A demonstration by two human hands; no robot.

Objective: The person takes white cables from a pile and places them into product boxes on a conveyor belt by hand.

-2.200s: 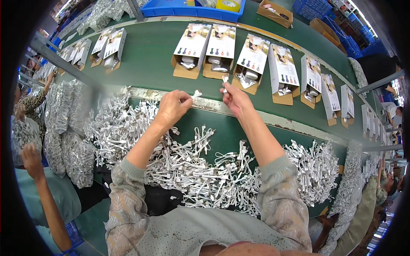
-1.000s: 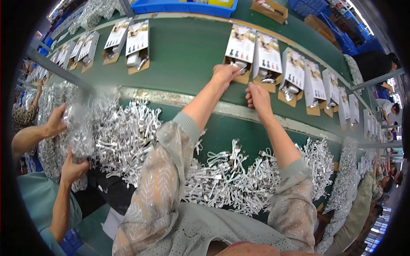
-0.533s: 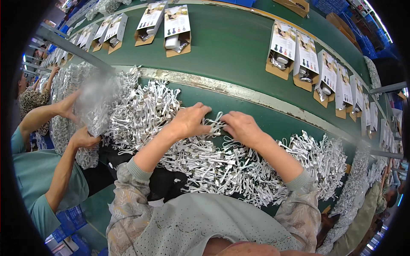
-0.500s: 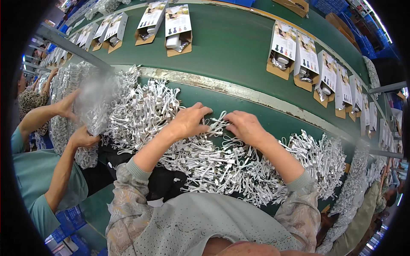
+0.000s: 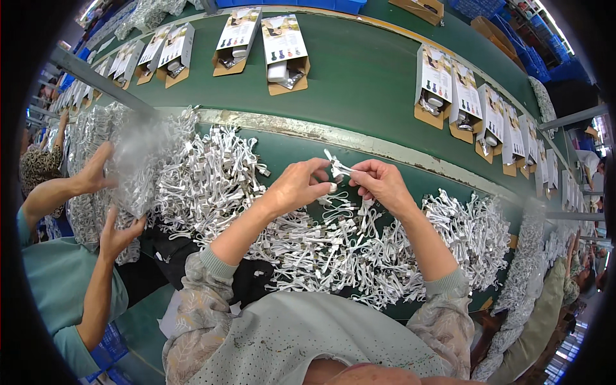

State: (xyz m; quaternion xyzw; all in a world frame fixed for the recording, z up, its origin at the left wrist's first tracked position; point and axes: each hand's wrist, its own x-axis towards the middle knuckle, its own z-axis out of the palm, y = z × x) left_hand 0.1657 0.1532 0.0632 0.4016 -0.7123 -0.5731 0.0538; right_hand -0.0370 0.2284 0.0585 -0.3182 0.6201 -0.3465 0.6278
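A small folded white cable [image 5: 339, 168] is raised above the heap, pinched between the thumb and fingers of my right hand [image 5: 383, 185]. Just to its left, my left hand [image 5: 296, 186] has its thumb and forefinger apart, the fingertips close to the cable; whether they touch it is unclear. A small white piece shows at the left thumb's tip, too small to make out. Below both hands spreads a heap of bundled white cables [image 5: 333, 256] with metal plugs. More cables lie to the left [image 5: 205, 173] and right [image 5: 471, 237].
A metal rail [image 5: 359, 144] separates the cables from the green belt [image 5: 359, 77], where open printed boxes [image 5: 285, 54] stand in rows. On my left, a co-worker's hands [image 5: 96, 168] handle a clear plastic bag [image 5: 136, 170]. A slanted metal bar [image 5: 96, 77] crosses above.
My hands have lifted slightly, and the right fingers now grip a cable above the heap. The co-worker's lower hand has opened and shifted down from the bag.
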